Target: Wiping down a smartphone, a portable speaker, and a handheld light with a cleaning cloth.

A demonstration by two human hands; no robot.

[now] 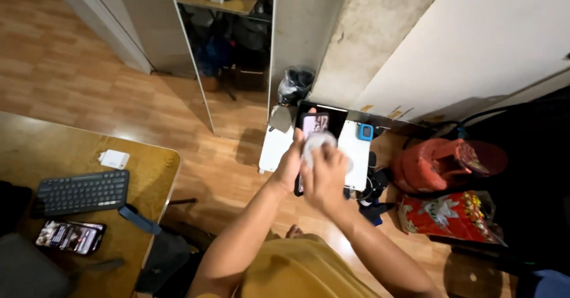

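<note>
Wiping in hand: phone [313,123] gripped upright in left hand [289,166] at centre frame, white cloth [319,142] pressed by right hand [325,179] fingers closed on it, twelve o'clock of torso; next calls for steady strokes.

— What's on the wooden table [148,167]?

— A dark keyboard [82,192], a small white box [113,159] behind it, and a lit phone [70,237] near the front edge.

— And the wood-pattern floor [225,173]?

— A flat white appliance [356,155], an orange gas cylinder [433,164], a red printed bag [448,215] — and what may be a dark plastic bag [295,84] by the wall.
</note>
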